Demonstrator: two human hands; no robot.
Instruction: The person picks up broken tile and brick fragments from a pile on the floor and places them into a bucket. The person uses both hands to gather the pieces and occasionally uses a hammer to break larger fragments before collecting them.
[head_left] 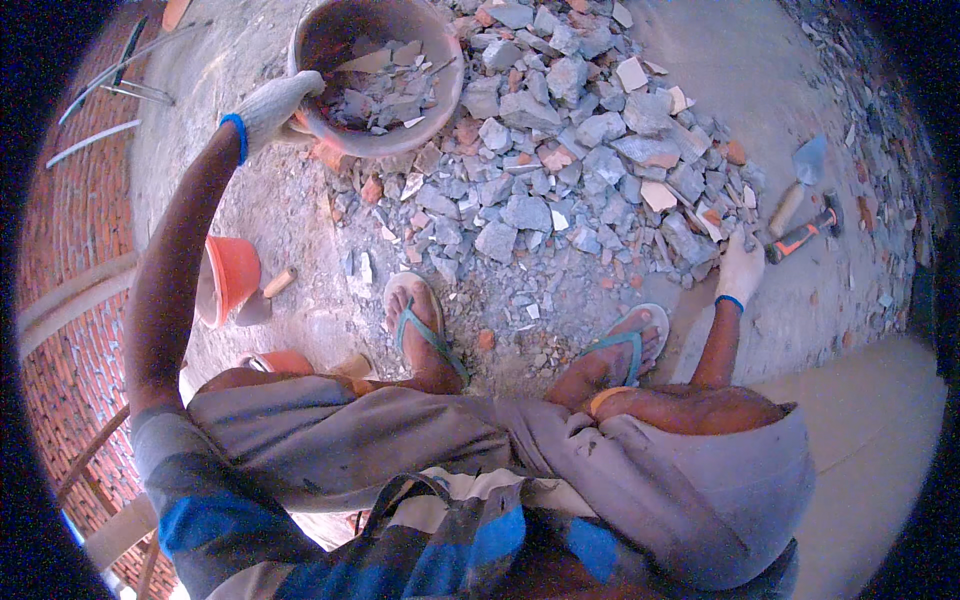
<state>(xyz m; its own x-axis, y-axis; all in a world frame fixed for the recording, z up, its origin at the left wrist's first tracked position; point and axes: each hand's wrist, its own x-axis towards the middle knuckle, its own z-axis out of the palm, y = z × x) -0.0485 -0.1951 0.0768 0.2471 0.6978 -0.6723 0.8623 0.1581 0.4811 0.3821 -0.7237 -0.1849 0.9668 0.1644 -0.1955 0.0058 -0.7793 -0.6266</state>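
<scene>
My left hand (273,108), in a white glove with a blue cuff, grips the rim of a wide round tub (456,75). The tub is tilted, and broken pieces of rubble (385,98) lie inside it. To its right spreads a heap of grey concrete rubble (560,150), mixed with pale tile shards and reddish brick bits. At the heap's right edge is my gloved right hand (741,268), low against the pieces. Its fingers look closed, but what is in them is hidden.
A trowel (800,185) and a hammer (808,232) with an orange-and-black handle lie right of my right hand. An orange bucket (234,275) lies tipped at left, by a wooden handle (281,282). My sandalled feet (418,315) stand before the heap. A brick wall (85,220) runs along the left.
</scene>
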